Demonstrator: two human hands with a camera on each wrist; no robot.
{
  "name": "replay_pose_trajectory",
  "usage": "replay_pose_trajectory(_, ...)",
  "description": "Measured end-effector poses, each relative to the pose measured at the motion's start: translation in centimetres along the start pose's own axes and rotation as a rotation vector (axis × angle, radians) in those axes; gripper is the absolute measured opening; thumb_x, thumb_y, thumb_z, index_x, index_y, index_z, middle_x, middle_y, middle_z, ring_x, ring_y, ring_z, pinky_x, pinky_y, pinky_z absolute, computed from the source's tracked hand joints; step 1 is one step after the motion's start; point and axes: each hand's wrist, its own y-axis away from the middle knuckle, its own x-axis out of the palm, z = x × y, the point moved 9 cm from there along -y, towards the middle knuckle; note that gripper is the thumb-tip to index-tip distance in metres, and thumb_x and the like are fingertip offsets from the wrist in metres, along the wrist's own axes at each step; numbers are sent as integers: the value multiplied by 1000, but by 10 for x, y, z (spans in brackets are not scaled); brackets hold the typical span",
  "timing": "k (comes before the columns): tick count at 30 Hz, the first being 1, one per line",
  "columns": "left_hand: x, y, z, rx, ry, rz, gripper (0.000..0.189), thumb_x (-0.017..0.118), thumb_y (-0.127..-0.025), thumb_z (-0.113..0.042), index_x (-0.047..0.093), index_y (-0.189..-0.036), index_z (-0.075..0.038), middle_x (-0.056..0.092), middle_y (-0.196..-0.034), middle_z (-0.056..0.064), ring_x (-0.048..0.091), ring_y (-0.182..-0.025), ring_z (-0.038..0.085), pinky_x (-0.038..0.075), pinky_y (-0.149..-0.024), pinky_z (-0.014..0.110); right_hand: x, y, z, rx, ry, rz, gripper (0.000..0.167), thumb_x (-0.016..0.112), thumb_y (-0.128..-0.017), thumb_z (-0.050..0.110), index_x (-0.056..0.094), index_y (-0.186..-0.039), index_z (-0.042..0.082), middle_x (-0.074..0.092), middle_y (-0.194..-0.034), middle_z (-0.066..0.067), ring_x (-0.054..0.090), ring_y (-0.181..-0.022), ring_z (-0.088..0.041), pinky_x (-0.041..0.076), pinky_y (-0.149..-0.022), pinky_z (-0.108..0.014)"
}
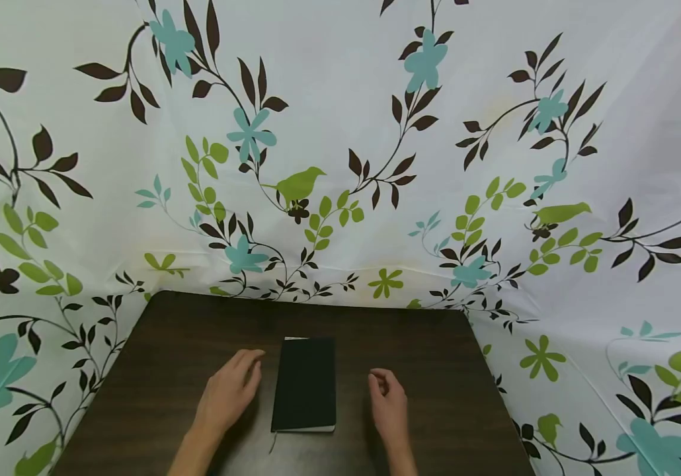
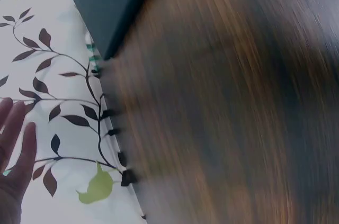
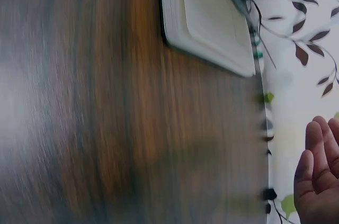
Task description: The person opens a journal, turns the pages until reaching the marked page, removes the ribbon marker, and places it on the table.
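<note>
A black notebook (image 1: 305, 383) lies on the dark table between the two hands. A thin ribbon (image 1: 272, 443) trails from its lower left corner. My left hand (image 1: 230, 390) is to the notebook's left, apart from it, fingers relaxed and holding nothing. On the other side, my right hand (image 1: 389, 406) has loosely curled fingers with nothing in them. In the left wrist view, the notebook's dark cover (image 2: 108, 7) appears at the top, and part of the left hand (image 2: 13, 155) at the left edge. The right wrist view shows pale pages (image 3: 217, 17) and the right hand (image 3: 320, 176).
The brown wood-grain table (image 1: 198, 330) ends at a far edge a little beyond the notebook. Behind it and along both sides hangs a white cloth (image 1: 340, 79) printed with leaves, blue flowers and green birds.
</note>
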Motion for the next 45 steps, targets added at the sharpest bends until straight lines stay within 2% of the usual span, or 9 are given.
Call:
replay_pose_trajectory(4, 7, -4, -10, 11, 37, -26, 22, 77, -97, -10, 76, -118, -17, 74, -104, -5, 65, -75, 8, 52, -56, 27, 13, 3, 4, -12, -61, 8, 19, 70, -107, 25, 75, -116, 9, 75, -105, -14, 59, -83, -13, 49, -66, -25)
replay_pose_trajectory(7, 16, -2, -12, -28, 73, -21, 21, 79, -97, -11, 77, -116, -19, 73, -102, -8, 68, -79, 6, 53, -57, 26, 26, 7, 5, -13, -87, 11, 20, 72, -106, 23, 76, -114, 6, 74, -101, -8, 59, -84, -11, 49, -69, -24)
replay_pose_trajectory(11, 32, 7, -16, -90, 151, -1, 22, 81, -96, -10, 77, -114, -21, 72, -99, -11, 69, -80, 5, 49, -54, 20, 46, 13, 5, 12, -123, 60, 22, 73, -104, 24, 75, -114, 4, 74, -100, -7, 60, -83, -10, 50, -70, -22)
replay_pose_trajectory(16, 56, 21, -26, -143, 211, 57, 23, 82, -97, -13, 77, -115, -26, 71, -101, -15, 68, -86, 4, 51, -59, 20, 63, 19, 6, 26, -162, 105, 26, 74, -104, 22, 72, -120, 1, 75, -103, -10, 61, -84, -11, 51, -70, -22)
replay_pose_trajectory(20, 70, 30, -34, -148, 247, 93, 23, 84, -95, -11, 78, -113, -25, 71, -103, -15, 68, -92, 5, 57, -67, 24, 66, 21, 3, 19, -148, 95, 29, 76, -101, 19, 71, -124, 1, 74, -110, -10, 65, -89, -13, 52, -71, -23)
replay_pose_trajectory(26, 79, 38, -40, -144, 286, 115, 24, 84, -95, -9, 77, -114, -22, 70, -107, -13, 68, -97, 7, 62, -79, 32, 67, 22, -3, 8, -92, 90, 28, 76, -99, 7, 71, -126, 5, 71, -123, -13, 66, -95, -15, 53, -71, -23)
replay_pose_trajectory(31, 90, 47, -40, -174, 275, 185, 24, 84, -96, -16, 77, -119, -19, 71, -113, -12, 71, -109, 13, 63, -91, 40, 70, 26, -4, -3, -109, 116, 30, 74, -97, 2, 69, -127, 3, 75, -112, -14, 67, -90, -14, 53, -71, -23)
replay_pose_trajectory(35, 95, 54, -39, -184, 267, 216, 24, 83, -97, -18, 76, -120, -19, 70, -116, -11, 70, -113, 14, 63, -93, 42, 73, 29, -3, 3, -151, 151, 32, 71, -98, 1, 67, -129, 1, 74, -101, -14, 65, -85, -12, 52, -72, -23)
replay_pose_trajectory(45, 107, 60, -36, -204, 272, 301, 43, 81, -100, -23, 68, -140, -17, 68, -133, -4, 68, -124, 21, 60, -101, 48, 75, 26, -9, 33, -181, 163, 27, 70, -98, -1, 71, -125, -6, 73, -98, -11, 62, -83, -8, 51, -72, -19)
